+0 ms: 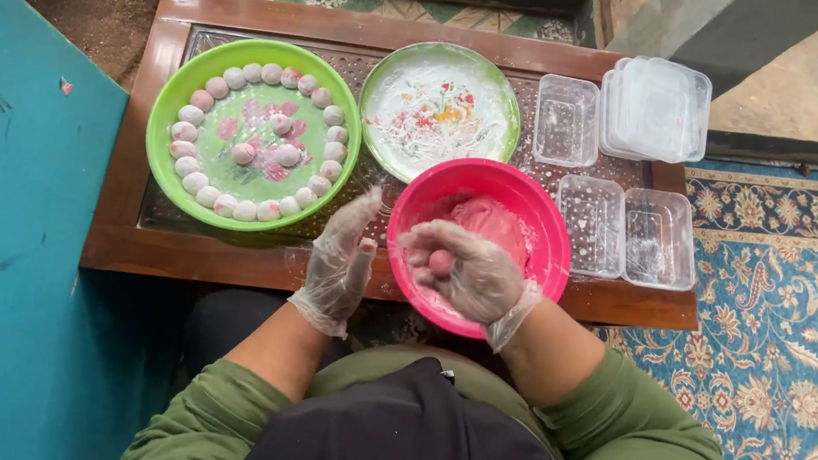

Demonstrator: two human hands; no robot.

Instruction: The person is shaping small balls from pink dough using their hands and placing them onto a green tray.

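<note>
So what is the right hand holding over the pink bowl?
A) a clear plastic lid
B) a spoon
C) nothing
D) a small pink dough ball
D: the gloved right hand cups a small pink dough ball in its fingers, just above the pink bowl.

Tray of dough balls (pixel 253 140) at left on the surface (pixel 122 202), floured plate (pixel 438 111) to its right, bowl (pixel 540 223) nearer, seemingly overhanging the front edge, containers (pixel 595 223) at right, lid stack (pixel 656 109) behind them
</note>
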